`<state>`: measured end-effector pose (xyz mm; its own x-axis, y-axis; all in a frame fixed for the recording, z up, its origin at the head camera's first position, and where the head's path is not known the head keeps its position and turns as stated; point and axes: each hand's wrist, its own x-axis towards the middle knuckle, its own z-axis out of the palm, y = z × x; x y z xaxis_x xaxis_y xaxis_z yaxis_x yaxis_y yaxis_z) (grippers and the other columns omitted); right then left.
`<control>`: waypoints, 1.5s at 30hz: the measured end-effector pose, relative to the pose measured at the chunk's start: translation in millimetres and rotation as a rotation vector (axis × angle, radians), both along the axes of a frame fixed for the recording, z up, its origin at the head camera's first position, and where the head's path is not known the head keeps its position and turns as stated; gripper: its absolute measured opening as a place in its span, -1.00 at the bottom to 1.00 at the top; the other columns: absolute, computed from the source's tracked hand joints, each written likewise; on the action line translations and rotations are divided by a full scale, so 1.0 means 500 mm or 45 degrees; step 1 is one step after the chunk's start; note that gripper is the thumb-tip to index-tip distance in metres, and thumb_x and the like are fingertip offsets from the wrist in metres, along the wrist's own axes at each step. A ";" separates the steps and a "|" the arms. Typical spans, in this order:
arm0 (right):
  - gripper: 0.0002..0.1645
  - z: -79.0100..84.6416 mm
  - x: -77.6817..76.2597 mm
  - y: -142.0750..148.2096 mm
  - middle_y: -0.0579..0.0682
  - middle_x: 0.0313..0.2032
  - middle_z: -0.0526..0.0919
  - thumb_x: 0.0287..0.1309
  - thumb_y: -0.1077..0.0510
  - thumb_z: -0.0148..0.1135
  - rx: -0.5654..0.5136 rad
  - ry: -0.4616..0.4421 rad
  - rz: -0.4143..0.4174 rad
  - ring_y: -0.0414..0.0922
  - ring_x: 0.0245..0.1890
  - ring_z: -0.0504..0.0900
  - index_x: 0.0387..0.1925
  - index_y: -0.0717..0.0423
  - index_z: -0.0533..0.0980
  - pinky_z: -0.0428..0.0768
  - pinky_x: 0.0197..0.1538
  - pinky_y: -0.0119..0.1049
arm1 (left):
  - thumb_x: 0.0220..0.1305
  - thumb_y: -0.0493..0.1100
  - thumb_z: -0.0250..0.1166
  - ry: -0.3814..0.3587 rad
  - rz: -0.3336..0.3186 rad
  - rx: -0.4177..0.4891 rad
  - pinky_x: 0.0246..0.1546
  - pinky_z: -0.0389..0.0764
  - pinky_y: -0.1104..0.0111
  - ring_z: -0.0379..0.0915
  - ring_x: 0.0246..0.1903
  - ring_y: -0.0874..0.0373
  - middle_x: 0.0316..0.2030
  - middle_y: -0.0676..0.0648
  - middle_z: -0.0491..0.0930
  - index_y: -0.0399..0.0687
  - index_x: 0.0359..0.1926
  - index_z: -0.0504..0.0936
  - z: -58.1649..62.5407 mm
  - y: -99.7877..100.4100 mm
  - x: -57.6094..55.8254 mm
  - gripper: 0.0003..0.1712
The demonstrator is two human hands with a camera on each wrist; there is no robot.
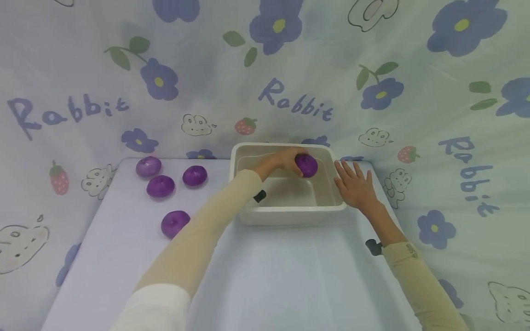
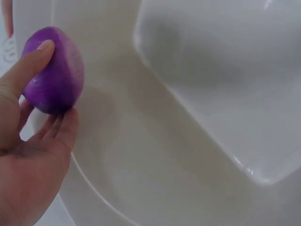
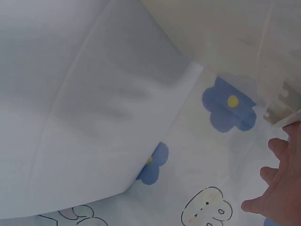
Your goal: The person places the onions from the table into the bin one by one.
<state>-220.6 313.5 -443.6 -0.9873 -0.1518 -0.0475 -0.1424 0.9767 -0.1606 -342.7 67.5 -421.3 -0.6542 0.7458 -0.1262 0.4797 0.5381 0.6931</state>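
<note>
On table (image 1: 281, 271), four onions (image 1: 160, 186); in hand (image 1: 287, 159), one.

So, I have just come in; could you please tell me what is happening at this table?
A person is handling purple onions, or what look like them. The left hand grips one onion over the white tub; whether it touches the bottom is hard to tell. The right hand, fingers spread, is at the tub's right edge. Four other onions lie on the table, to the left of the tub.
</note>
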 end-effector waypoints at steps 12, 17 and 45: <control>-0.26 -0.003 0.000 -0.004 0.17 0.55 -0.09 0.55 -0.16 -0.31 0.003 0.008 -0.012 0.26 0.51 -0.30 0.59 0.01 -0.10 -0.42 0.35 0.41 | 0.05 -0.21 0.54 -0.012 -0.012 -0.157 0.38 0.20 0.22 0.22 0.36 -0.07 0.40 -0.19 0.31 -0.13 0.47 0.28 -0.055 0.007 -0.002 -0.03; -0.25 -0.006 0.001 -0.002 0.15 0.55 -0.07 0.54 -0.17 -0.31 -0.001 0.033 -0.003 0.25 0.51 -0.30 0.59 0.01 -0.08 -0.41 0.36 0.40 | 0.05 -0.18 0.55 -0.017 -0.025 -0.204 0.40 0.18 0.23 0.19 0.38 -0.06 0.41 -0.17 0.31 -0.08 0.50 0.24 -0.072 0.009 -0.003 0.02; -0.26 0.001 -0.005 -0.001 0.12 0.56 -0.11 0.56 -0.18 -0.37 -0.010 -0.026 -0.021 0.24 0.52 -0.31 0.59 -0.01 -0.13 -0.44 0.36 0.38 | 0.12 -0.14 0.53 -0.009 -0.076 -0.402 0.42 0.11 0.26 0.12 0.42 -0.01 0.44 -0.14 0.24 -0.07 0.50 0.23 -0.148 0.042 -0.039 -0.02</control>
<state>-222.9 312.9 -443.3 -0.9885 -0.1361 -0.0661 -0.1231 0.9775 -0.1713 -362.0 88.7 -495.2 -0.6089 0.7059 -0.3617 0.5126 0.6982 0.4997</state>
